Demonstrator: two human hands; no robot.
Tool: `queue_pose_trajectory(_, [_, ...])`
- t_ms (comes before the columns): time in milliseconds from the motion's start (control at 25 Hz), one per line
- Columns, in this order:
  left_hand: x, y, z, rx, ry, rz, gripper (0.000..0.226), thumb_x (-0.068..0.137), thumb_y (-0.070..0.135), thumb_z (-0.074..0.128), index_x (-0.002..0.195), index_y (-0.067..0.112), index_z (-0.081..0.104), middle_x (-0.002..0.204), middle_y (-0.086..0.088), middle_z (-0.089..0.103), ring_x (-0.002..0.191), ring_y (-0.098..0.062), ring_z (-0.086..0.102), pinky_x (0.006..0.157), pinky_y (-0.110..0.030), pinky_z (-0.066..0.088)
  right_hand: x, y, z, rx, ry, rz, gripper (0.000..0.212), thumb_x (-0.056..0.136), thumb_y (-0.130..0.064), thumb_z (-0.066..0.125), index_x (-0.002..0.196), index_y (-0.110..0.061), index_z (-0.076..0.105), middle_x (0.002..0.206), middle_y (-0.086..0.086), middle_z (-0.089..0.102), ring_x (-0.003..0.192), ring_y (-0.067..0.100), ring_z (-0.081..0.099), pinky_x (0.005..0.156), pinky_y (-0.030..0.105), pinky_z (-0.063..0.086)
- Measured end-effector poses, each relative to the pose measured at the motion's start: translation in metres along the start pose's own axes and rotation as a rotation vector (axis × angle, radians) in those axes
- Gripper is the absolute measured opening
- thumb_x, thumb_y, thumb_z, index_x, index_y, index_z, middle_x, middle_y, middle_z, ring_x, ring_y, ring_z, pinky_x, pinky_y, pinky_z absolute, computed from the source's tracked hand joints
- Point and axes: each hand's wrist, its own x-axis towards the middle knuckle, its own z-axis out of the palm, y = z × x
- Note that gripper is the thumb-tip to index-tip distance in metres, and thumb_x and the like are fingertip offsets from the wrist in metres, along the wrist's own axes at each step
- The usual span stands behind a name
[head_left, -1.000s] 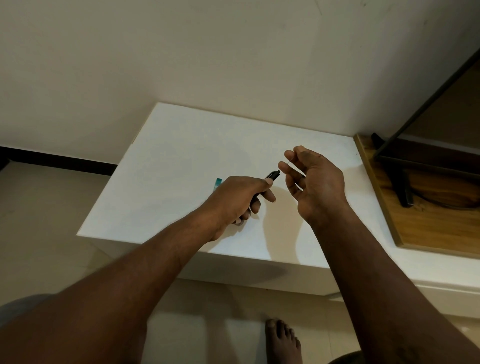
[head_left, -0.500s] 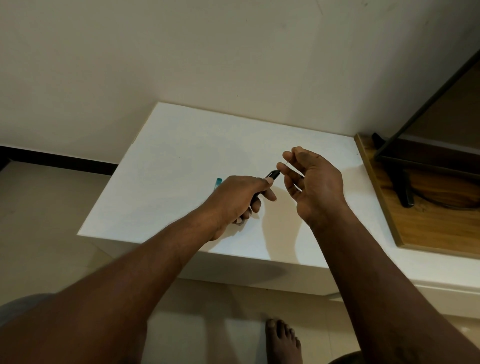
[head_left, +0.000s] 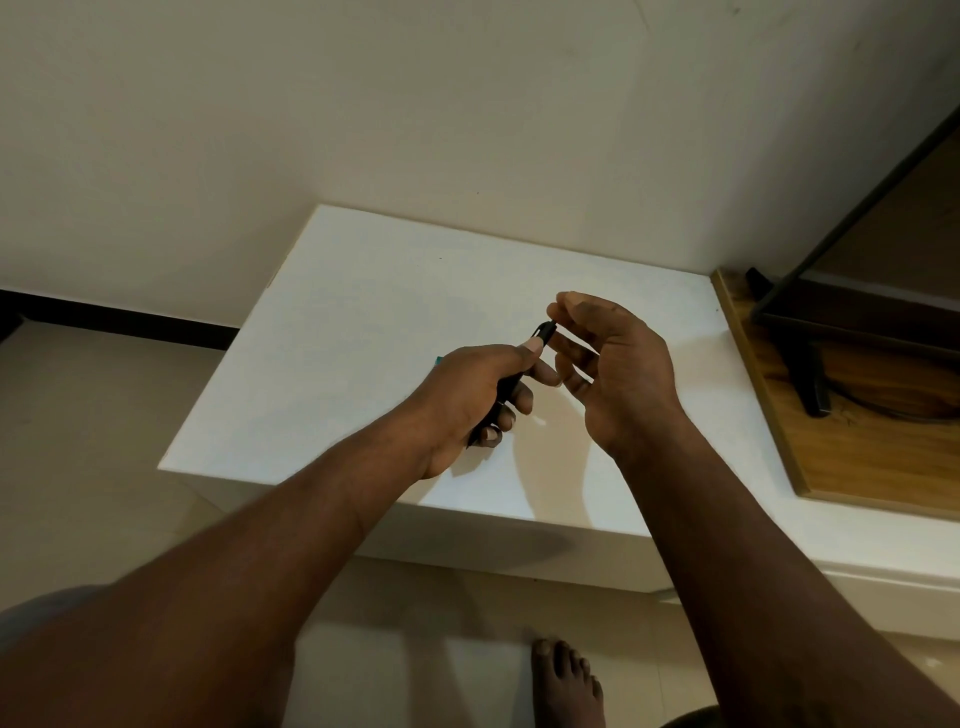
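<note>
My left hand (head_left: 478, 395) grips a slim black pen (head_left: 543, 332) above the white table (head_left: 363, 312). The pen's far end points up and right, and most of its barrel is hidden inside my fist. My right hand (head_left: 618, 374) is just right of it, palm towards me and fingers curled. Its thumb and forefinger pinch the pen's end. A small teal object (head_left: 438, 359) peeks out behind my left hand; its shape is hidden.
A wooden board (head_left: 857, 441) lies on the table's right side with a black stand (head_left: 802, 374) and a dark frame on it. The cream wall runs behind the table. Below the front edge is a tiled floor, where my bare foot (head_left: 566, 680) stands.
My right hand has moved slightly left and its fingertips have closed on the pen's end. My left hand has stayed in place with the pen.
</note>
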Motion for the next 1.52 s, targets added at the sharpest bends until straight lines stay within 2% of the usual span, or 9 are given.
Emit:
queue_pose_trajectory(160, [0.001,0.000,-0.002,-0.067,-0.015,-0.004,0.044,0.102,0.050,0.056,0.100,0.015,0.082,0.071,0.000,0.062,0.056,-0.012,0.048,0.049,-0.025,0.040,-0.002,0.001,0.002,-0.007,-0.030,0.000,0.010,0.093,-0.022,0.074,0.098,-0.021,0.083,0.103,-0.003,0.084,0.101,0.018,0.080,0.083,0.034,0.060])
queue_pose_trajectory(280, [0.002,-0.001,-0.001,-0.097,-0.007,-0.010,0.043,0.102,0.048,0.057,0.104,0.012,0.081,0.071,-0.001,0.062,0.057,-0.012,0.048,0.048,-0.025,0.040,-0.005,0.002,0.005,-0.016,-0.057,-0.003,0.009,0.093,-0.021,0.074,0.096,-0.020,0.082,0.098,-0.003,0.083,0.091,0.015,0.080,0.086,0.035,0.060])
queue_pose_trajectory(440, [0.003,-0.001,-0.002,-0.137,-0.005,-0.021,0.040,0.100,0.049,0.061,0.106,0.013,0.077,0.072,-0.002,0.063,0.056,-0.013,0.049,0.047,-0.025,0.040,-0.009,0.001,0.007,-0.012,-0.092,-0.009,0.012,0.094,-0.020,0.072,0.101,-0.016,0.081,0.096,-0.003,0.080,0.080,0.012,0.077,0.064,0.023,0.058])
queue_pose_trajectory(520, [0.004,-0.001,-0.002,-0.145,-0.009,-0.018,0.043,0.100,0.049,0.061,0.112,0.010,0.075,0.072,-0.002,0.063,0.056,-0.013,0.049,0.046,-0.025,0.040,-0.010,0.000,0.008,-0.013,-0.092,-0.005,0.014,0.095,-0.020,0.071,0.104,-0.015,0.081,0.097,-0.003,0.080,0.081,0.013,0.076,0.061,0.020,0.057])
queue_pose_trajectory(920, [0.007,-0.003,-0.004,-0.195,-0.032,-0.010,0.038,0.099,0.046,0.063,0.111,0.012,0.074,0.070,-0.002,0.062,0.053,-0.012,0.049,0.045,-0.024,0.040,-0.013,-0.001,0.009,-0.020,-0.097,0.000,0.015,0.095,-0.021,0.070,0.103,-0.017,0.082,0.097,-0.005,0.081,0.078,0.012,0.076,0.063,0.020,0.056])
queue_pose_trajectory(1120, [0.007,-0.003,-0.004,-0.205,-0.028,-0.004,0.046,0.098,0.047,0.065,0.119,0.007,0.072,0.070,-0.002,0.062,0.053,-0.013,0.049,0.045,-0.024,0.040,-0.013,-0.002,0.009,-0.016,-0.106,-0.003,0.013,0.095,-0.021,0.071,0.101,-0.018,0.083,0.097,-0.005,0.080,0.077,0.013,0.075,0.063,0.020,0.056])
queue_pose_trajectory(1520, [0.006,-0.002,-0.003,-0.205,-0.026,-0.004,0.040,0.099,0.045,0.063,0.115,0.009,0.073,0.070,-0.002,0.062,0.053,-0.012,0.049,0.045,-0.024,0.040,-0.011,-0.001,0.009,-0.018,-0.103,-0.005,0.013,0.094,-0.022,0.072,0.102,-0.018,0.082,0.098,-0.004,0.081,0.078,0.012,0.077,0.069,0.023,0.056])
